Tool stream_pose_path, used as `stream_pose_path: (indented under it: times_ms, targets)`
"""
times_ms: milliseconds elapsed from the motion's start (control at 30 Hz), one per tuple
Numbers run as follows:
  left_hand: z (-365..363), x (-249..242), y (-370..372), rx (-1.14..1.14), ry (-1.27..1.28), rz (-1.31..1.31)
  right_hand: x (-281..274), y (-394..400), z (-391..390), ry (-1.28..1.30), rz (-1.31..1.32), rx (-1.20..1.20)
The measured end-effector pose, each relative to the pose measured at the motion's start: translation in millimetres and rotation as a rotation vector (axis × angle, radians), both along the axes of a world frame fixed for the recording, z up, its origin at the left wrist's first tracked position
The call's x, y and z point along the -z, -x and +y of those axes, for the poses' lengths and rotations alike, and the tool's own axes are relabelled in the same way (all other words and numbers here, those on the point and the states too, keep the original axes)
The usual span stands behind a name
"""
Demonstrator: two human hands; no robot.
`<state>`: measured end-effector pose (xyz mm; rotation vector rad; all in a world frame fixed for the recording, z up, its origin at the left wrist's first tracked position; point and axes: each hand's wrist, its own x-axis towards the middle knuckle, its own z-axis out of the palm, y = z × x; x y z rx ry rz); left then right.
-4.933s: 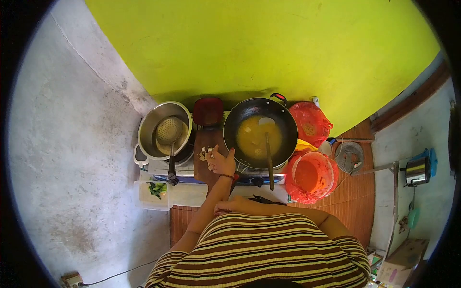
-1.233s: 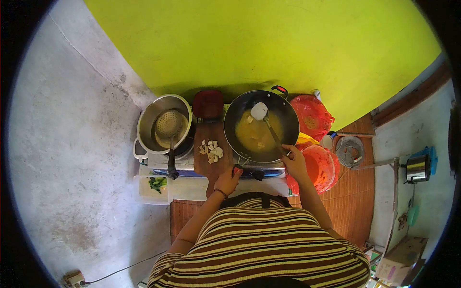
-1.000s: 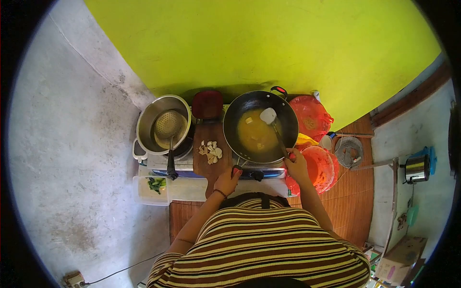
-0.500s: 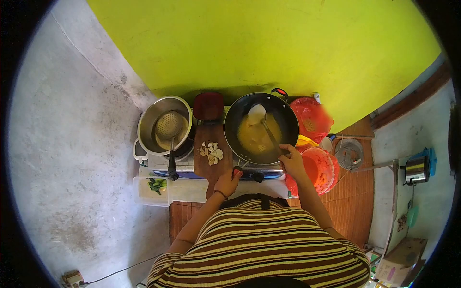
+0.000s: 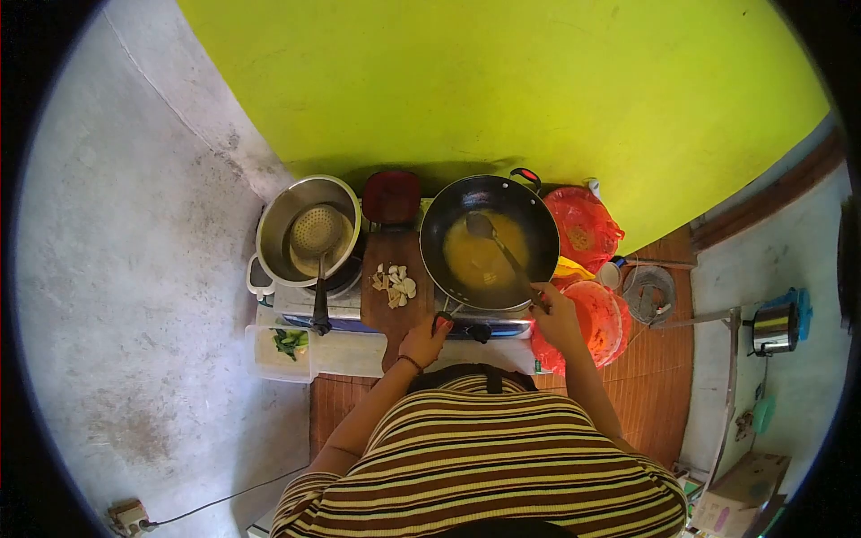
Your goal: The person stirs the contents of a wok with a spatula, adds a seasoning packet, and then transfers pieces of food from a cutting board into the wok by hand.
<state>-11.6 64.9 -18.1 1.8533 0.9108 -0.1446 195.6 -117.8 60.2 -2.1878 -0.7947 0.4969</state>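
Observation:
In the head view a dark wok [image 5: 439,260] sits on the stove with yellowish liquid [image 5: 484,264] in its bottom. My left hand [image 5: 425,342] is closed around the wok handle [image 5: 443,317] at the near side. My right hand [image 5: 554,316] grips a long-handled spatula [image 5: 511,258], whose dark head lies in the liquid. Left of the wok a wooden cutting board [image 5: 391,327] bears peeled garlic cloves [image 5: 395,285] and some small brownish pieces.
A steel pot [image 5: 269,226] at left holds a perforated skimmer [image 5: 316,231]. In front of it stands a clear plastic container [image 5: 262,366] with leafy greens [image 5: 291,342]. A dark red container [image 5: 391,197] is behind the board. Red plastic bags [image 5: 619,314] flank the wok's right side.
The spatula head has turned and lowered into the liquid; its bright face now looks dark. My right hand has moved slightly right and down. My left hand stays on the wok handle.

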Motion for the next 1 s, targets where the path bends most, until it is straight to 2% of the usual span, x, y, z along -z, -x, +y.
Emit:
stream_pose_path:
  times_ms: [67,167,367,467,667,767,1000]
  targets:
    - [-0.6,2.5,-0.1,-0.008,-0.02,0.0,7.0,-5.3,-10.0,-0.076,0.072,0.045]
    - [0.3,-3.0,-0.8,0.006,0.0,0.032,2.2,-5.9,-14.3,-0.24,0.326,0.2]
    - [-0.6,-18.5,-0.8,0.006,0.0,0.012,11.4,-7.3,-19.0,-0.178,0.392,0.291]
    - [-1.9,-9.5,-0.1,-0.01,-0.012,-0.018,7.7,-2.8,-15.9,-0.158,0.477,0.261]
    - [-0.8,5.4,-0.1,0.005,-0.042,0.031,12.6,-3.2,-7.5,-0.277,0.854,0.291]
    - [-1.4,-0.4,0.2,-0.001,-0.041,-0.004,4.5,-0.9,-2.4,-0.321,0.941,0.291]
    - [0.3,-2.6,-0.8,0.034,-0.032,0.048,0.9,-8.3,14.2,-0.266,0.646,0.164]
